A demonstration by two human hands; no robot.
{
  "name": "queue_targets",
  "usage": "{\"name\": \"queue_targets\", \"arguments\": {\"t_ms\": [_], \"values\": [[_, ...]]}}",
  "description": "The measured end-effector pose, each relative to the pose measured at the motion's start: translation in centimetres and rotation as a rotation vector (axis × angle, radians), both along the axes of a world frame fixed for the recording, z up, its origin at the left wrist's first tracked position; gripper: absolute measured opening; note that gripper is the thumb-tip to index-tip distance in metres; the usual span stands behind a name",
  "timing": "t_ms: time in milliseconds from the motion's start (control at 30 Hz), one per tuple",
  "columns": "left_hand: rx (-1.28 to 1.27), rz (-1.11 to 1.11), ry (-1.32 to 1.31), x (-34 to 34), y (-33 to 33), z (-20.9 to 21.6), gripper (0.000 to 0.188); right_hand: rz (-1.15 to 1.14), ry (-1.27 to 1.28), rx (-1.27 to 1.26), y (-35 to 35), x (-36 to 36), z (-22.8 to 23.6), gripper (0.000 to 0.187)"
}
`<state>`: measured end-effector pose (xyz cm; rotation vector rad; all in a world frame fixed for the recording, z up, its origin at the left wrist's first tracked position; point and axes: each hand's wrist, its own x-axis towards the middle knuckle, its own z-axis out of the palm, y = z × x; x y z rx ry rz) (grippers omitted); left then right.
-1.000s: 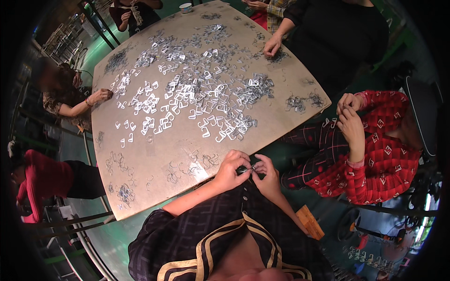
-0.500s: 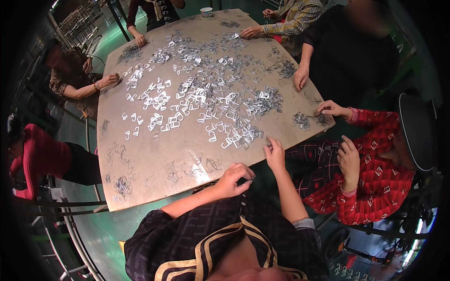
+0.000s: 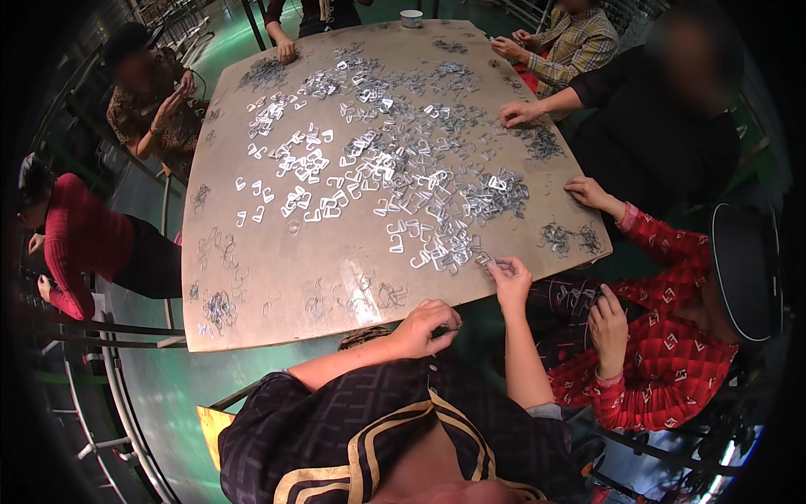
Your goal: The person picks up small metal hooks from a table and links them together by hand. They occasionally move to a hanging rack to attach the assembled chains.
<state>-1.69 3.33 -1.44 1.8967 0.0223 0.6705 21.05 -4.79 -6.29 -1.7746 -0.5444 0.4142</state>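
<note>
1. Green floor (image 3: 180, 382) surrounds a brown table (image 3: 323, 260), with co-workers around it.
2. One small bowl (image 3: 410, 20) stands upright at the table's far edge, pale with a coloured side; its contents are too small to tell.
3. Loose metal clips (image 3: 369, 164) lie spread over the table's middle, reaching toward the near right edge.
4. Thin wires (image 3: 220, 311) lie in heaps by the table's edges.
5. Left hand (image 3: 426, 326): just off the near edge, fingers curled toward the thumb; I cannot tell what, if anything, they hold.
6. Right hand (image 3: 510, 277): over the near edge, thumb and forefinger almost together at the nearest clips; pinching or only touching, I cannot tell.
</note>
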Motion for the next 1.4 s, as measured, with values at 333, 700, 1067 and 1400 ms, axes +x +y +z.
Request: {"name": "queue_targets", "arguments": {"t_ms": [333, 700, 1067, 1400], "values": [[-0.011, -0.014, 0.023, 1.3, -1.0, -0.7, 0.018, -0.014, 0.174, 0.040, 0.2, 0.2, -2.7, 0.011], [-0.010, 0.159, 0.028, 2.2, -0.7, -1.4, 0.018, 0.152, 0.378, 0.157, -2.3, -4.5, 3.9, 0.015], [-0.009, 0.149, 0.125, 1.5, -0.5, -2.8, 0.022, 0.290, -0.013, 0.097, -3.5, -8.2, 5.3, 0.013], [0.285, 1.018, 0.758, -10.6, 3.4, -6.8, 0.068, 0.244, -0.079, 0.108, -5.1, -8.6, 5.7, 0.012]]}}
